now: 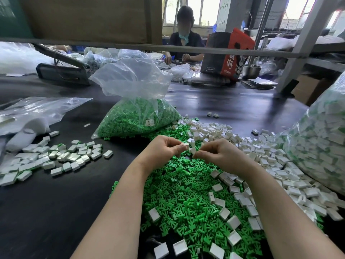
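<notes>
My left hand (164,149) pinches a small white plastic cap (185,145) between thumb and fingertips. My right hand (217,153) pinches another white piece (192,150) just beside it; the two hands nearly touch above a heap of green plastic inserts (179,193). Loose white caps (261,156) spread out to the right of the heap. Whether a green insert sits between my fingers is hidden.
A clear bag of green inserts (136,116) stands behind the hands. A pile of assembled white-and-green pieces (56,157) lies at left. A large bag of white pieces (321,143) fills the right edge. Another person (184,40) works across the dark table (56,202).
</notes>
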The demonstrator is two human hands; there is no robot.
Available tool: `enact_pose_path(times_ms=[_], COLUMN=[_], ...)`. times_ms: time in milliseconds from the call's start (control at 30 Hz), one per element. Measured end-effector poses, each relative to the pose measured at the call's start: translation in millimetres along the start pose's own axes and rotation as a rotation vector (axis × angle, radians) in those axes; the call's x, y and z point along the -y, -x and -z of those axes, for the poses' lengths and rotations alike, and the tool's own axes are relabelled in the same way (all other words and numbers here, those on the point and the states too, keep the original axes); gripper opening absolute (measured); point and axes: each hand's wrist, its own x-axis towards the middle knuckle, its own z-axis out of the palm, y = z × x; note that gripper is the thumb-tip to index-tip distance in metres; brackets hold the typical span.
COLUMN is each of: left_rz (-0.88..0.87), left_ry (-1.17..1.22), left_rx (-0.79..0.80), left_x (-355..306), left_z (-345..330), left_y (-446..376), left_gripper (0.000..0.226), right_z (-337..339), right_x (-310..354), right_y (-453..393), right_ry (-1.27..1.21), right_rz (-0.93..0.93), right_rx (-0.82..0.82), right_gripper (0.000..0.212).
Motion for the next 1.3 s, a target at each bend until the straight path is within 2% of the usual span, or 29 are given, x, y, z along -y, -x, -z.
enact_pose_path(times_ms=[200, 467, 600, 800, 933, 1000, 1067, 1167, 1233, 1300], left_rz=[0.029, 0.043, 0.077, 0.119, 0.123, 0.097, 0.045, -0.014, -0.042, -0.05], left_ry=[0.05, 0.013, -0.12, -0.36, -0.449, -0.47, -0.418, -0.331, -0.425, -0.559], left_rx=[0.011, 0.056, 0.303, 0.83, 0.968, 0.885, 0.632, 0.21, 0.106, 0.116], left_x=[-3, -6, -21, -52, -67, -66, -59, -48, -44, -39], left_z=[5, 9, 12, 4, -9, -14, -23, -43, -57, -66], left_y=[2, 5, 10, 18, 19, 16, 12, 3, 1, 0], left_gripper=[0.008, 0.014, 0.022, 0.021, 0.02, 0.021, 0.021, 0.006, 0.004, 0.013], right_z=[-1, -1, -1, 0, 2, 3, 4, 4, 5, 4], right_x=[-2, -5, -8, -10, -12, -13, -11, -10, -13, -15], right_y=[-1, -1, -1, -2, -3, -4, -5, -5, -7, -8], right_ry=[0.021, -0.021, -0.013, -0.01, -0.005, 0.0, 0.009, 0.057, 0.046, 0.025], right_rz=[-0.026, -0.051, -0.06, -0.08, -0.08, -0.081, -0.07, -0.048, -0.054, -0.071], right_rx=[-0.054, -0.082, -0.136, -0.161, -0.173, -0.199, -0.216, -0.264, -0.314, -0.354], right_gripper=[0.02, 0.016, 0.015, 0.019, 0.017, 0.015, 0.015, 0.022, 0.014, 0.013])
